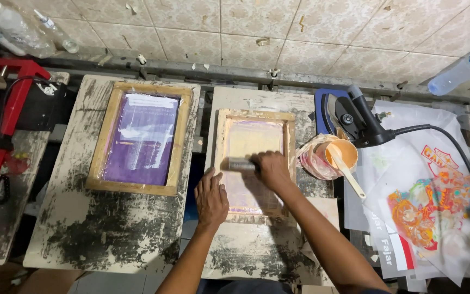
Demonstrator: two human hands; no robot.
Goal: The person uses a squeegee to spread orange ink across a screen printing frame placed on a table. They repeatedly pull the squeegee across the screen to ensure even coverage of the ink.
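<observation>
1. Cream patterned wall tiles [322, 32], chipped and spattered, backed a row of ink-blackened printing boards that served as the table [110, 239].
2. On the middle board lay a small wooden screen frame [255, 115] with a pale pink mesh; this was the piece in hand, directly below the camera.
3. The right hand [272, 170] was closed around a squeegee [239, 165], its grip wrapped tight on the handle, the blade lying across the mesh about halfway down the frame.
4. The left hand [211, 197] lay flat, fingers spread, holding nothing, pressing on the frame's left rail and the board beside it.
5. Judged from the blade's place, the step in hand was an ink pull across the screen, roughly at mid-stroke.
6. To the left, well apart on its own board, a larger wooden frame with a purple mesh [142, 137] lay untouched.
7. Just right of the small frame stood an orange ink cup [339, 153] in a plastic bag, with a cream spatula [350, 177] leaning out of it.
8. Behind the cup rested a black heat gun [361, 117], its cable trailing right over printed transfer sheets [431, 207] bearing a red and orange design.
9. The next move would call for even downward pressure on the blade while the flat hand kept the frame from sliding; any shift could smear the print.
</observation>
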